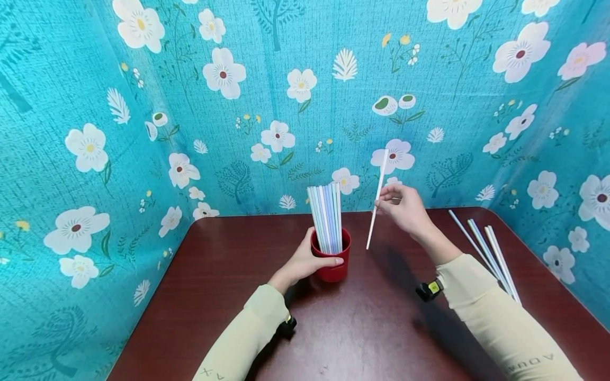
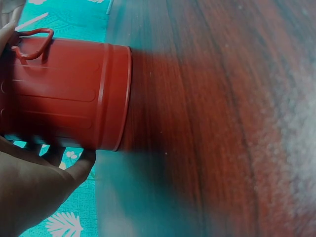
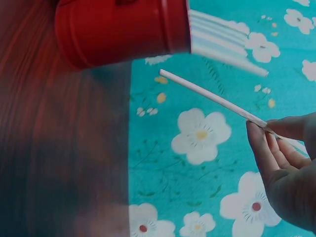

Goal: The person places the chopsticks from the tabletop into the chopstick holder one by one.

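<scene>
A red cup [image 1: 332, 273] with a small side handle [image 2: 37, 45] stands upright on the dark table. My left hand [image 1: 307, 257] grips it from the left, with the thumb across its near side. A bundle of pale blue, green and white straws [image 1: 326, 217] stands in the cup, leaning a little to the left at the top. To the right of the cup, my right hand [image 1: 402, 209] pinches a single white straw [image 3: 212, 96] between thumb and fingertips. That straw is tilted, its lower end above the table and apart from the cup.
Several more straws [image 1: 500, 262] lie on the right side of the brown table [image 1: 229, 248], partly behind my right sleeve. Blue flowered cloth [image 1: 267, 106] encloses the back and both sides of the table. A dark wrist device [image 1: 429, 289] is on my right cuff.
</scene>
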`<state>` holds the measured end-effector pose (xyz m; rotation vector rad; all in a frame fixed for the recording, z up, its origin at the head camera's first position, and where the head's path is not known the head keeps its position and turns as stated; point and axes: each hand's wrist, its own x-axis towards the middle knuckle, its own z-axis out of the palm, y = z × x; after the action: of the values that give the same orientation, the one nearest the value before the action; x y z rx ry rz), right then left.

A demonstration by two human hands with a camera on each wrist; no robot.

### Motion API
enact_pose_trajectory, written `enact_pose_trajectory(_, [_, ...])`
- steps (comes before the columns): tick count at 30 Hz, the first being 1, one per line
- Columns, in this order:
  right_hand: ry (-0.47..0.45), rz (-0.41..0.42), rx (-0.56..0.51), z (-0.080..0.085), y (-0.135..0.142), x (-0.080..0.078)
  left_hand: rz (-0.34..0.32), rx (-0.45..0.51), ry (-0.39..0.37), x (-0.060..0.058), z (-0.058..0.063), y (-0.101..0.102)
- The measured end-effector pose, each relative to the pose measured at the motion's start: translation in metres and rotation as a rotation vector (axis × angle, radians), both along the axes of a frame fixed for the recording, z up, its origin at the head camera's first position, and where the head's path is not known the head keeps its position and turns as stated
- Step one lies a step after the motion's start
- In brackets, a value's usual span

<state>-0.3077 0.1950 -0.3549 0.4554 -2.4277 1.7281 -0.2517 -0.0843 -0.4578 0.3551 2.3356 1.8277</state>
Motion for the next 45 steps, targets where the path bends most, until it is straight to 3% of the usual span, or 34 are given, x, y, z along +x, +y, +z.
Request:
enact_pose_trajectory(6, [0.092,-0.024,-0.039,0.011,-0.012,0.003,0.005,-0.002,-0.001,0.000,0.000,0.000])
enact_pose_trajectory(13, [0.106,0.000,-0.151,0.019,-0.028,0.009,0.012,0.003,-0.006,0.000,0.001,0.001])
enact_pose_trajectory(21, [0.136,0.006,-0.075,0.006,-0.037,0.004,0.009,-0.003,-0.006,0.002,0.002,0.002])
enact_pose_trajectory(30, [0.270,-0.008,0.064,-0.005,-0.045,0.003,0.015,-0.001,0.001,0.001,0.003,0.002])
enact_pose_trajectory(36, [0.293,0.034,0.085,-0.012,-0.050,0.004,0.011,-0.014,-0.005,0.000,0.003,0.001])
enact_pose_trajectory(45, [0.306,0.021,0.159,-0.024,-0.056,0.004,0.014,-0.014,-0.015,0.001,0.004,0.001])
